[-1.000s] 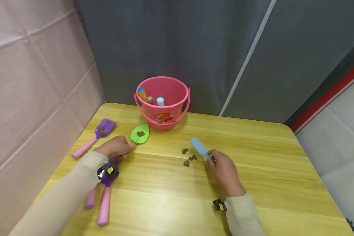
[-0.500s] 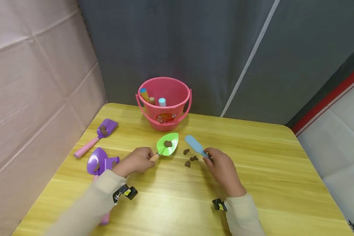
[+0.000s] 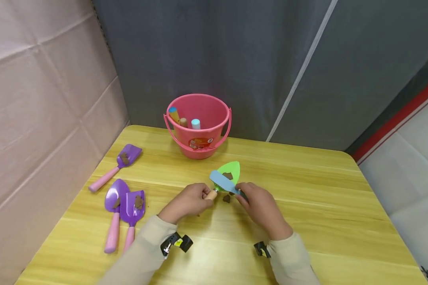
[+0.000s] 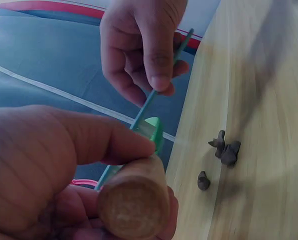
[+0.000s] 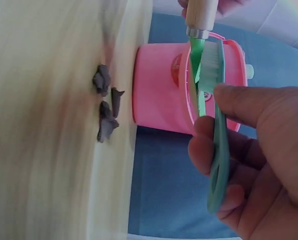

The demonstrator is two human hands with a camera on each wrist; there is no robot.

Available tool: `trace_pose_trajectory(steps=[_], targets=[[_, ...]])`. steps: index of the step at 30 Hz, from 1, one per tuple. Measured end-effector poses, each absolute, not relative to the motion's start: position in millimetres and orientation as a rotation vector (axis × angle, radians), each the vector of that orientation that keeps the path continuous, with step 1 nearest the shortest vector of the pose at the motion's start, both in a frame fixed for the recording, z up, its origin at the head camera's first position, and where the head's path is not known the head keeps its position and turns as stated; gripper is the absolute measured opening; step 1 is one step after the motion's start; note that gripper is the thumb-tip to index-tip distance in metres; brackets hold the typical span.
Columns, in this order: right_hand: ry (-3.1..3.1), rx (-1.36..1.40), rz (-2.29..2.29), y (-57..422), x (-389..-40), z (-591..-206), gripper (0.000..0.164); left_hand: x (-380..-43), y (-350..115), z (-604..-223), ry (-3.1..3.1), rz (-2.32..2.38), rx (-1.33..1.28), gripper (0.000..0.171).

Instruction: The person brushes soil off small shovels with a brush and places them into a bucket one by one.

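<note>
My left hand [image 3: 190, 202] holds a small green trowel [image 3: 234, 168] by its wooden handle [image 4: 134, 200], raised above the table. A brown clay-like lump [image 3: 228, 175] lies on its blade. In my right hand [image 3: 262, 208] is a blue-green brush [image 3: 221, 180], pinched by the handle between thumb and fingers. Pale bristles [image 5: 209, 67] face the trowel blade in the right wrist view, right up against it; whether they touch the lump I cannot tell. Below, on the wood, lie a few brown lumps [image 4: 230, 153], partly hidden by the tools in the head view.
Behind the hands stands a pink bucket [image 3: 199, 142] with several stick-like things inside. To the left lie a purple shovel [image 3: 132, 151], a rounder purple scoop [image 3: 115, 192] and another purple shovel [image 3: 130, 211], each bearing brown bits. A dark curtain [image 3: 214, 47] hangs behind the table.
My left hand has lifted the green trowel from beside the bucket and carried it right, to the brush. The brush has shifted slightly left, over the trowel blade.
</note>
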State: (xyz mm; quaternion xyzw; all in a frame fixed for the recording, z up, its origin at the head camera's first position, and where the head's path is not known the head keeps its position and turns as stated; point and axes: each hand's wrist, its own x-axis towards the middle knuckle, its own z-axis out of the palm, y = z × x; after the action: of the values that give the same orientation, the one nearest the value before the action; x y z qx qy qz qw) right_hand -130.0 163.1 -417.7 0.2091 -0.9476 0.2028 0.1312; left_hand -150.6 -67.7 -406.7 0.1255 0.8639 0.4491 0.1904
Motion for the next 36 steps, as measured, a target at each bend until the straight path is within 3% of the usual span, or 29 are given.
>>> trace_pose_trajectory(steps=[24,36], targets=[[-2.735,0.247,0.596,180.7,-138.6,-426.5,0.02,-140.8,-79.9,-412.3,2.391,1.202,0.304,0.01],[-2.829,0.566,0.609,167.1,-133.8,-428.8,0.019,-143.2,-80.8,-411.3,2.404,1.208,0.295,0.01]])
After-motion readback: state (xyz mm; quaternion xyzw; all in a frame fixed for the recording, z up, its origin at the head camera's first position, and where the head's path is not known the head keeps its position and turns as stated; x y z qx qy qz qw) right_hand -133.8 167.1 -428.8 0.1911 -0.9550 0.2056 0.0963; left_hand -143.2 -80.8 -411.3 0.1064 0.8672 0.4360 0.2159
